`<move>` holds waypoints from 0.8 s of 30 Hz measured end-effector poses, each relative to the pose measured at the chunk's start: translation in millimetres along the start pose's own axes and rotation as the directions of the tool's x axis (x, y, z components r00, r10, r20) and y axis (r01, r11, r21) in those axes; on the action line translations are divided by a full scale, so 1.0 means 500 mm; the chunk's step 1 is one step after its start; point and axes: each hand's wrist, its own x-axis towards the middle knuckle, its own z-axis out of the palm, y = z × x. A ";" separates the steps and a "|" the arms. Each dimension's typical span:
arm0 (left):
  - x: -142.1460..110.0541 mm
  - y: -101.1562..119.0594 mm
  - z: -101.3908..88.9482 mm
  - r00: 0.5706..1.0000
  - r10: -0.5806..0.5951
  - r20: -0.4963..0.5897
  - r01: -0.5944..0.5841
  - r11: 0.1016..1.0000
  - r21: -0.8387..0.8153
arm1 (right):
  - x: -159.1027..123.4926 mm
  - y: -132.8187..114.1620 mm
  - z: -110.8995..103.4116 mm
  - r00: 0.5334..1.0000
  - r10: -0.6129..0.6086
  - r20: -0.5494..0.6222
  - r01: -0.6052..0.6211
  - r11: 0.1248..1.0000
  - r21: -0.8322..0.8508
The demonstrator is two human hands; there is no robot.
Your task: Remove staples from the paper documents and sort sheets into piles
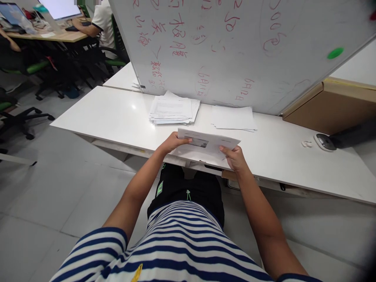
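A white sheet of paper [214,144] with a dark printed picture is held up between my two hands, above the front edge of the white desk. My left hand [172,142] is closed on its left end, thumb lying over the printed side. At the right end, my right hand [234,156] pinches the paper with the thumb in front. Whether it is one sheet or several, I cannot tell. Behind it on the desk lies an uneven stack of papers [173,110]. A thinner pile of papers [234,118] rests to the right of that stack.
A whiteboard [223,51] with red writing and a green magnet [335,53] stands along the back of the white desk [96,107]. To the right are a cardboard box [331,103] and a white-and-black device [324,141]. Other people sit at computers at the far left.
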 end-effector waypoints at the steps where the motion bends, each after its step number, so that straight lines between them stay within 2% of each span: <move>1: -0.002 -0.002 0.001 1.000 -0.007 0.003 0.007 1.000 0.006 | -0.001 0.004 -0.003 1.000 0.011 0.002 -0.011 1.000 -0.014; 6: -0.010 -0.006 0.012 0.999 -0.039 0.010 0.038 0.998 0.050 | -0.008 0.020 -0.012 0.998 0.064 -0.013 -0.065 0.991 -0.113; 13: -0.019 0.007 0.052 0.998 0.000 -0.066 0.004 0.999 0.049 | -0.013 0.014 -0.002 1.000 0.009 -0.005 -0.010 0.994 -0.109; 17: -0.023 0.002 0.071 0.982 0.042 -0.182 -0.023 0.994 0.102 | -0.017 0.016 0.005 0.996 -0.027 -0.085 0.014 0.989 -0.146; 24: -0.027 -0.022 0.087 0.975 0.084 -0.206 -0.048 0.984 0.174 | -0.037 0.020 0.023 0.983 -0.024 -0.181 -0.030 0.957 -0.289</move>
